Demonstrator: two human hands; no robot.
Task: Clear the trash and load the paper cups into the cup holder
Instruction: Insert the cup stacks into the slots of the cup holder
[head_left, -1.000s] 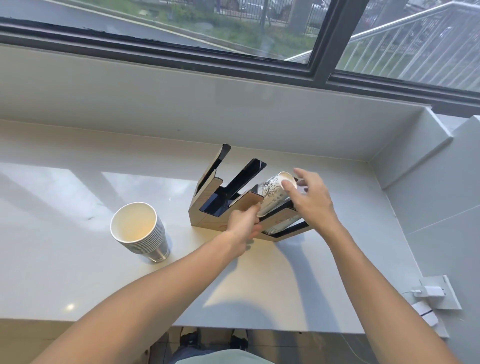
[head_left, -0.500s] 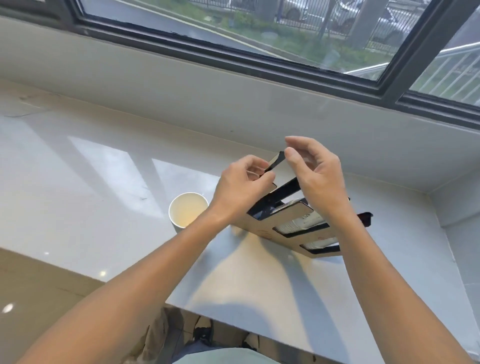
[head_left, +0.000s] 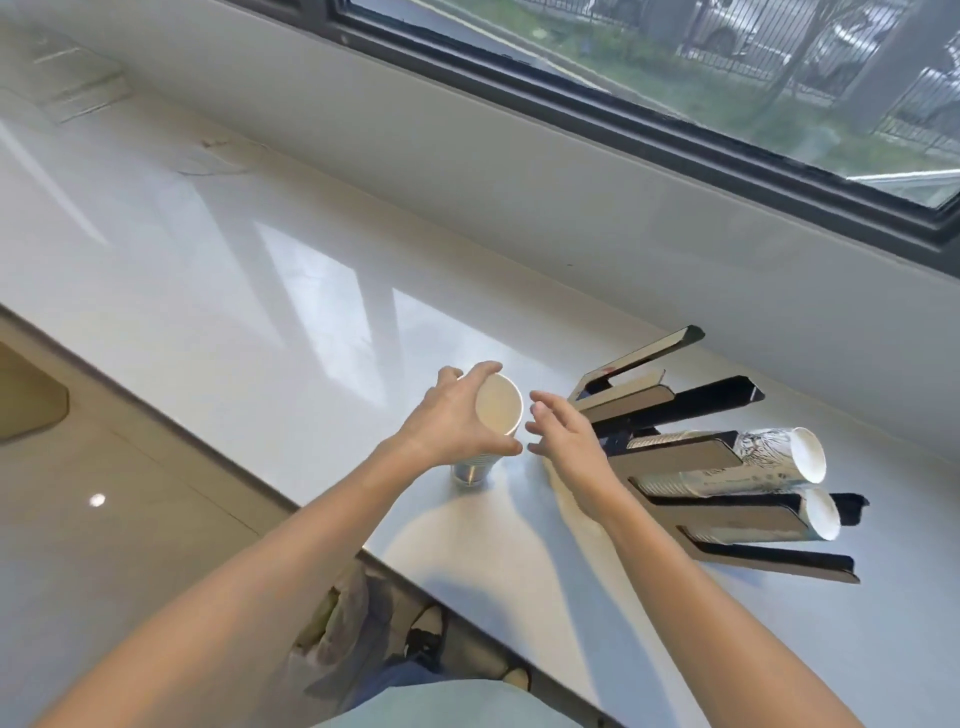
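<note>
Now the smooth, shiny white counter (head_left: 218, 291) has a stack of round paper cups (head_left: 488, 431) standing on it near the front edge. The left hand (head_left: 447, 426) curls its fingers and thumb around the top of the stack, at the cup's wide open rim. At three o'clock from it, just beside the stack, the right hand (head_left: 566, 441) hangs with fingers loose and spread, holding nothing. Farther toward three o'clock lies the cup holder (head_left: 717, 467), made of flat brown board with shiny black slots. Two long rows of nested cups (head_left: 779, 457) lie in its slots, white mouths pointing to three o'clock.
</note>
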